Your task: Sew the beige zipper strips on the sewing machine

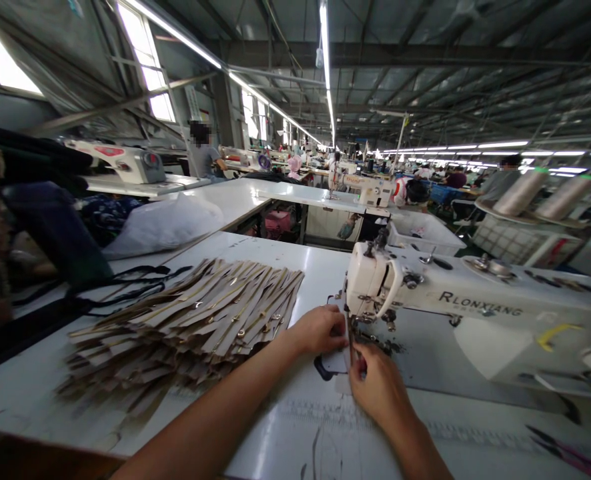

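A white sewing machine (375, 280) stands on the table in front of me. Under its needle area runs a narrow grey-brown fabric strip (350, 347). My left hand (323, 330) is at the strip's left side, fingers curled and closed at its edge by the presser foot. Closer to me, my right hand (378, 380) pinches the strip from the right between thumb and fingers. The needle and foot are too small and shaded to make out. Left of my hands lies a thick pile of grey fabric strips with gold zippers (225, 307), sliders showing on several.
A ruler scale (315, 410) runs along the near tabletop. Pink-handled snips (570, 453) lie at the near right. A white plastic bag (168, 223) sits back left, a white bin (420, 230) behind the machine, and thread cones (520, 190) at the right. Other people work farther back.
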`<state>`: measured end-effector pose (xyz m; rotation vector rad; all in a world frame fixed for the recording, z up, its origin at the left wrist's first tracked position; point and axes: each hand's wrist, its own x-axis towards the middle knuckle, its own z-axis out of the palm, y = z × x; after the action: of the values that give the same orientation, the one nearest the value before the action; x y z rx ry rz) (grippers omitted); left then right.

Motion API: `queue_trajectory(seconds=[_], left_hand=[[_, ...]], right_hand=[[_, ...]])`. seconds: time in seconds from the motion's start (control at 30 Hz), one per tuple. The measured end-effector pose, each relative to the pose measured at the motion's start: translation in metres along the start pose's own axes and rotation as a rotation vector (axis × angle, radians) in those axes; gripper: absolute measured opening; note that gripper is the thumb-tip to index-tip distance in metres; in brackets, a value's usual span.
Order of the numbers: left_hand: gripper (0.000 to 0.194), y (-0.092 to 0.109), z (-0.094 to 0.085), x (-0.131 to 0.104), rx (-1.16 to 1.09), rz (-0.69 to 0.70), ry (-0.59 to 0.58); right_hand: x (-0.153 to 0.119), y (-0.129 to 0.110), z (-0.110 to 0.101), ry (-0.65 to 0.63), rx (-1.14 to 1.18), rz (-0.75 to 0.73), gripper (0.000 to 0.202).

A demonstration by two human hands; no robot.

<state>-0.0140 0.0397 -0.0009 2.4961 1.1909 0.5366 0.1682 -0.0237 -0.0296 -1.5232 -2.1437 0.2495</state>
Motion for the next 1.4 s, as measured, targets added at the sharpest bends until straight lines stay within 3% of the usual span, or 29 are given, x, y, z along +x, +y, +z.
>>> queue_trajectory(seconds=[0.1,0.27,0.47,1.0,1.4], left_hand=[[0.023,0.005,-0.003,-0.003,-0.097,0.115,-0.076],[0.025,0.004,0.003,-0.001,-0.173,0.243,-0.070],[0.021,-0.002,0.009,0.001,-0.194,0.253,-0.057],[0.021,0.000,0.005,0.001,-0.135,0.194,-0.046],[0.012,0.001,-0.002,-0.002,0.082,0.137,-0.046]], right_hand=[[-0.002,0.002,-0.004,0.032,0.030,-0.030,0.027],[-0.004,0.007,-0.006,0.038,0.068,-0.109,0.007],[-0.008,0.012,-0.006,0.026,0.085,-0.139,0.004],[-0.007,0.006,-0.010,0.055,-0.041,-0.130,0.008],[0.002,0.002,-0.005,0.024,-0.151,-0.088,0.029]])
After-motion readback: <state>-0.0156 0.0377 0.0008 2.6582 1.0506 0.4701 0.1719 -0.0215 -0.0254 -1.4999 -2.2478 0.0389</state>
